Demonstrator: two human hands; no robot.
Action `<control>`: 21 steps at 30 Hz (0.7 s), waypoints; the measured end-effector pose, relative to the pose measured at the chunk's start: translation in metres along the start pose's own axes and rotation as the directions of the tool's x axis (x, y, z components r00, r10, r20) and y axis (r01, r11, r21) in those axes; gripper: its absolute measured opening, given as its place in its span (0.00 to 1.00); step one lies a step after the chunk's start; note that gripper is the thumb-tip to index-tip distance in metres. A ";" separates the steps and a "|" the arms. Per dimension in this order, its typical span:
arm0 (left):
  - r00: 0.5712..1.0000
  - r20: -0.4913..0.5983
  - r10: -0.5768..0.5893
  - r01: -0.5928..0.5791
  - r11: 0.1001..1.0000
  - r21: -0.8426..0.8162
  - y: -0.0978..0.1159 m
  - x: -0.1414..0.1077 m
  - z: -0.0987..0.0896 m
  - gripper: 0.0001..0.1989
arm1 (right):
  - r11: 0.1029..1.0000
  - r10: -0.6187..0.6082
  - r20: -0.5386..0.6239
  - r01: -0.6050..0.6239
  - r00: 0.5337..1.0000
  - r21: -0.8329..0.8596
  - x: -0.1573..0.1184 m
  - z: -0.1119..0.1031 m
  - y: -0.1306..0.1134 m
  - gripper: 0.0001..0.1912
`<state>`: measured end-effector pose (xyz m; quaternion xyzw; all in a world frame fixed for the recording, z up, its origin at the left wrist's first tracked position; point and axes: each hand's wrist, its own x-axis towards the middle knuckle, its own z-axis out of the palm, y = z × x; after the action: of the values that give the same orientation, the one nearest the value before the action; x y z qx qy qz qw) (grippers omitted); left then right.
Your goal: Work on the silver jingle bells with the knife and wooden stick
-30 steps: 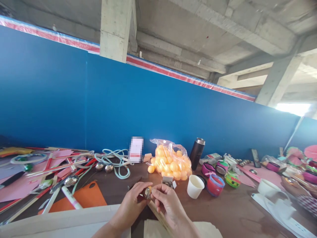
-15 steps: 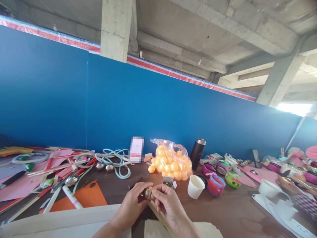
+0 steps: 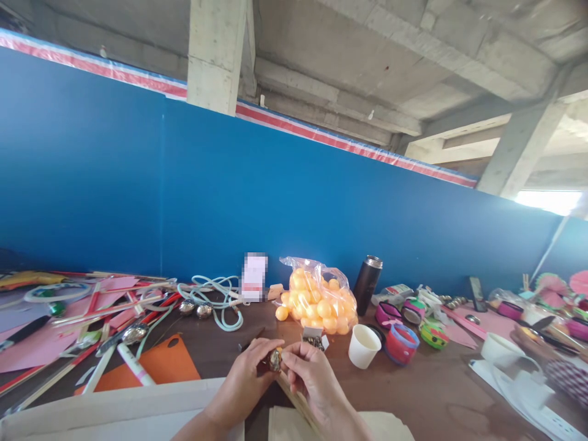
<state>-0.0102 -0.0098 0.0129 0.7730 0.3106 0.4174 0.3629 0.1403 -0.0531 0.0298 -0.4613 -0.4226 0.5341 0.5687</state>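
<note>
My left hand (image 3: 248, 375) has its grip closed on a small shiny piece (image 3: 275, 360), thumb and fingers curled around it from the left. My right hand (image 3: 315, 376) meets it from the other side, thumb and forefinger drawn together; whether a tiny part is pinched between them, I can't tell from here. I'd judge the step in hand as close fingertip work on that piece. As I read it, this pose calls for a steady left hold and small, light motions on the right (fiddly stuff to judge through one head camera).

The piece looks rounded, metallic and mottled with gold and dark reflections, with a touch of orange at its top. It is held up at the fingertips, over the near-middle part of the tabletop (image 3: 441, 398). Some pale strips (image 3: 301, 407) run from just below it toward the bottom of my view, passing by the right hand.

Just beyond the hands I have a little open box (image 3: 313, 334) of dark, glinting bits, then the clear bag of orange balls (image 3: 321, 300) toward the far edge. A white cup (image 3: 364, 346) stands to the right, with a black bottle (image 3: 367, 285) behind it. Out left lies an orange sheet (image 3: 172, 365); near the tabletop's right edge, a checked sleeve (image 3: 566, 378) belongs to another person.
</note>
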 end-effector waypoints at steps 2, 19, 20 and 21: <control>1.000 0.000 0.004 -0.004 1.000 0.002 0.000 0.000 0.000 0.21 | 1.000 0.005 -0.001 -0.005 1.000 0.006 0.000 0.000 0.000 0.13; 1.000 0.011 -0.021 0.021 1.000 -0.002 0.001 0.001 0.001 0.22 | 0.997 0.009 0.035 -0.012 0.999 0.081 0.000 -0.001 0.001 0.11; 1.000 0.011 -0.023 0.023 1.000 -0.004 0.001 0.001 0.001 0.22 | 0.996 0.013 0.039 -0.016 0.999 0.083 0.000 -0.001 0.000 0.11; 1.000 0.010 -0.025 0.025 1.000 -0.006 0.001 0.001 0.001 0.22 | 0.996 0.016 0.042 -0.019 0.999 0.085 0.000 -0.001 0.000 0.11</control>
<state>-0.0086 -0.0100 0.0134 0.7700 0.3172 0.4102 0.3718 0.1416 -0.0534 0.0293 -0.4291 -0.4072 0.5659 0.5742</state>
